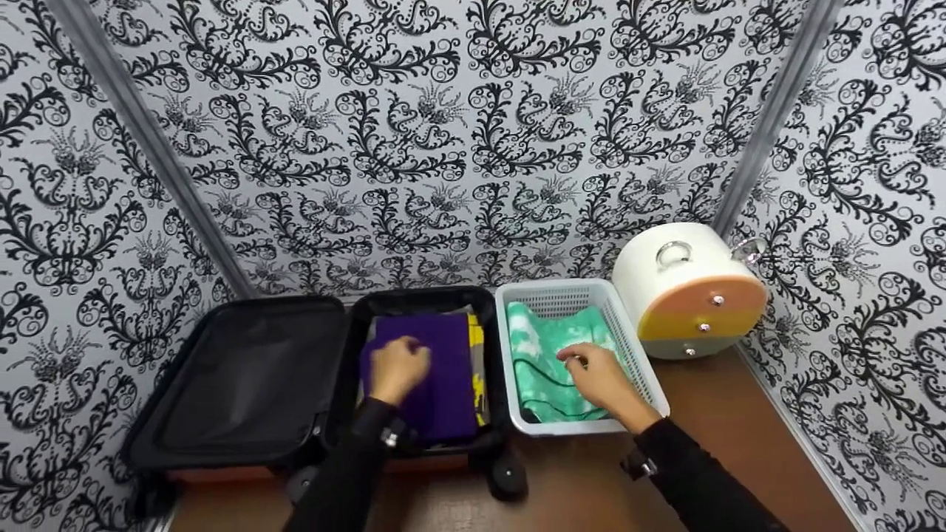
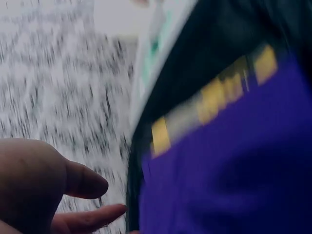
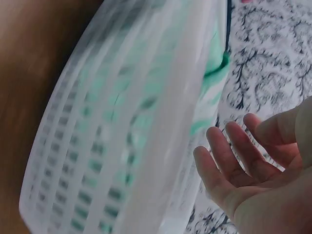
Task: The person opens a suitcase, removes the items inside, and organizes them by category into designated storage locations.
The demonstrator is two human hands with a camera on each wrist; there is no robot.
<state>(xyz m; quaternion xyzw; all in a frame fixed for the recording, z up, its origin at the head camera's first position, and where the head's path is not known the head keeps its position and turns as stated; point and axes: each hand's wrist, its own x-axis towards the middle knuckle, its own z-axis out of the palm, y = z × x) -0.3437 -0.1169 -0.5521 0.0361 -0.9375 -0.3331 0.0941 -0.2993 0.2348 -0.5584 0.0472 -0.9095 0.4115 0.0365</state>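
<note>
The folded purple cloth [image 1: 452, 369] lies flat inside the black-lined suitcase [image 1: 251, 377]; the left hand [image 1: 400, 363] is over it, empty, fingers loosely bent. The right hand [image 1: 600, 378], also empty and relaxed, is above rumpled green-and-white fabric [image 1: 545, 343] in the perforated, pale plastic basket [image 1: 554, 301].

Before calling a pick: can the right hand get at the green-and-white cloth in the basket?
Probably yes: the empty right hand hangs over the open-topped basket, and nothing seems to block the green-and-white cloth.
</note>
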